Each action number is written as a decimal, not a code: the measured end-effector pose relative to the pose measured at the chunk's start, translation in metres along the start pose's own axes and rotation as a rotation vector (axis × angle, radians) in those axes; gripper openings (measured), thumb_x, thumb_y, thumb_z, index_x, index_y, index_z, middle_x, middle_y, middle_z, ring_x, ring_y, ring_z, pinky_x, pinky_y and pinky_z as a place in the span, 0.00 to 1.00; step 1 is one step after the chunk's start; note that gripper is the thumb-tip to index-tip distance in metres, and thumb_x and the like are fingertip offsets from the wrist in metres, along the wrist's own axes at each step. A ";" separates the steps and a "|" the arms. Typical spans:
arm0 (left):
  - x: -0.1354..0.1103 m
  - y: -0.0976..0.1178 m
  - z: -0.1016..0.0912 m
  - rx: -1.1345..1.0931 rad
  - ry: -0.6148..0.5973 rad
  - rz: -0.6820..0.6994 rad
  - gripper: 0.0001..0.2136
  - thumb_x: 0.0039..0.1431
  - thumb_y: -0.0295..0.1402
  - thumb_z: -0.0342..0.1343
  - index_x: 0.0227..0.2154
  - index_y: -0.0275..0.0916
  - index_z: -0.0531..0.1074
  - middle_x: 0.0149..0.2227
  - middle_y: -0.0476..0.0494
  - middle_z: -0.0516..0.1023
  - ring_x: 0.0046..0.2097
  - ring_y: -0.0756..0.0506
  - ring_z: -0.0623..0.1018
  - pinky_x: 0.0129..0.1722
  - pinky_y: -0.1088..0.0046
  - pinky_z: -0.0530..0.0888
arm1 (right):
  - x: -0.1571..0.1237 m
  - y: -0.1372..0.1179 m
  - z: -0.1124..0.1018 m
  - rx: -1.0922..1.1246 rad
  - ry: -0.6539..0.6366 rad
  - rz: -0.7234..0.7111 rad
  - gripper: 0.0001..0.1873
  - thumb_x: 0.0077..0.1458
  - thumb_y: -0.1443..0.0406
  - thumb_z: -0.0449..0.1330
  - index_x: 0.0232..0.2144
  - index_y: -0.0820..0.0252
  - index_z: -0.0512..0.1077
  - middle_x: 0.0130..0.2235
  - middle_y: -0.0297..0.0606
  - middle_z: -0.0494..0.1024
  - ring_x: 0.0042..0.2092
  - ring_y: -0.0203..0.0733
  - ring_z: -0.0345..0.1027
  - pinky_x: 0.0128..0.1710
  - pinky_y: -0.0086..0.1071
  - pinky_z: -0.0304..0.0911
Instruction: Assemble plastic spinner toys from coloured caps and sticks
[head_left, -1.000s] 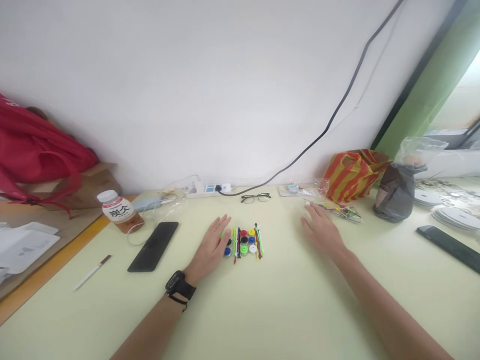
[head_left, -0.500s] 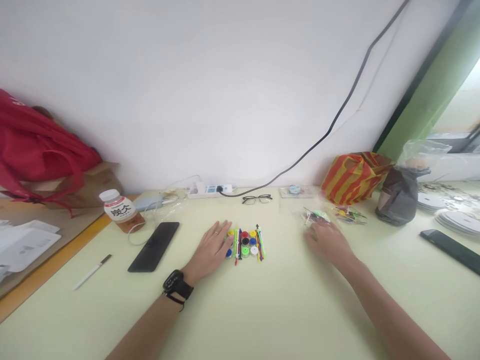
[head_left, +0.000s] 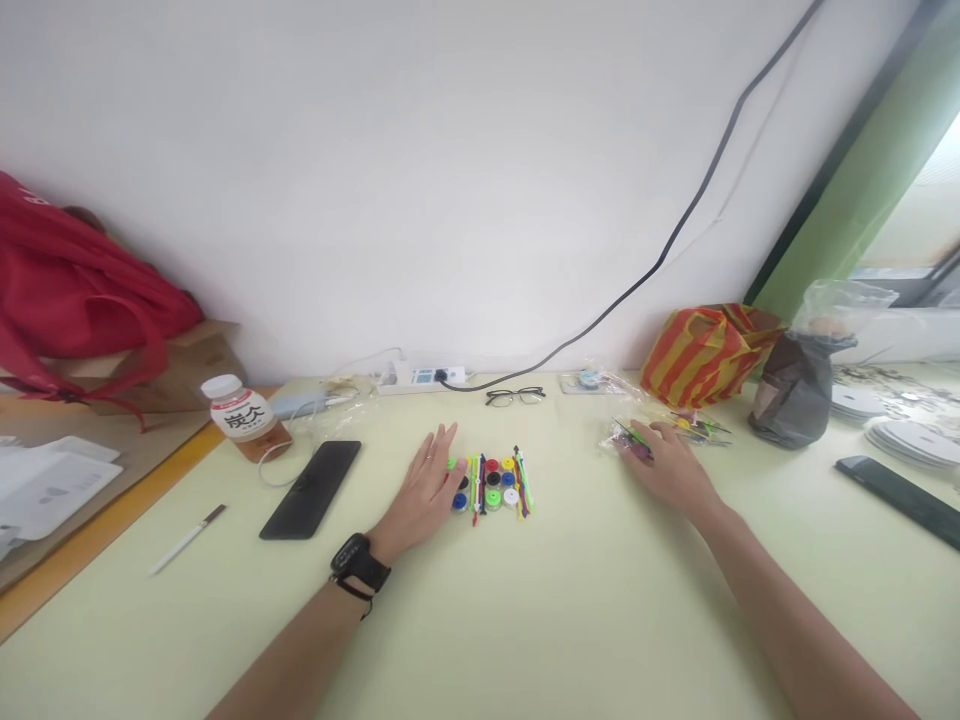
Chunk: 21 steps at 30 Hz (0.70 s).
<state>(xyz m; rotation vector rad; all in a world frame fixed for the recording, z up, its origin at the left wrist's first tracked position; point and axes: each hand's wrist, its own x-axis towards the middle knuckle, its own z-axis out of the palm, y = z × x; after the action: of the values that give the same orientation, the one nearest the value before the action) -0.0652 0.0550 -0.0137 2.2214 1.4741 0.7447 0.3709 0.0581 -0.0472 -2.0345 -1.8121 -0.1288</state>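
With splayed fingers, the left hand partly hides some discs, six more lying between two stick bundles at its three o'clock, while the right hand meets one plastic bag, grip impossible to tell, and one bottle at the left hand's ten o'clock reads "炭".

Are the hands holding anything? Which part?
I can't tell if the right hand grips the colourful sticks, or where. The left hand, open at the round pieces, shows no hold.

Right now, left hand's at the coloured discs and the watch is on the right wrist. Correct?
Not the watch: the head view shows it on the left wrist. The left hand is at the coloured discs, as you say.
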 end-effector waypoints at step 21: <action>0.002 0.006 -0.014 0.055 0.149 -0.019 0.20 0.70 0.50 0.50 0.54 0.42 0.73 0.39 0.44 0.77 0.44 0.40 0.77 0.48 0.62 0.72 | -0.011 -0.022 -0.042 0.348 -0.345 -0.132 0.18 0.50 0.57 0.63 0.44 0.53 0.72 0.49 0.40 0.76 0.44 0.46 0.73 0.44 0.35 0.67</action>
<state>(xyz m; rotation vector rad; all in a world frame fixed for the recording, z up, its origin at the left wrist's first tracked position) -0.0684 0.0550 0.0010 2.2309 1.6009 0.8911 0.3568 0.0346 -0.0071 -1.7697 -2.0020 0.4957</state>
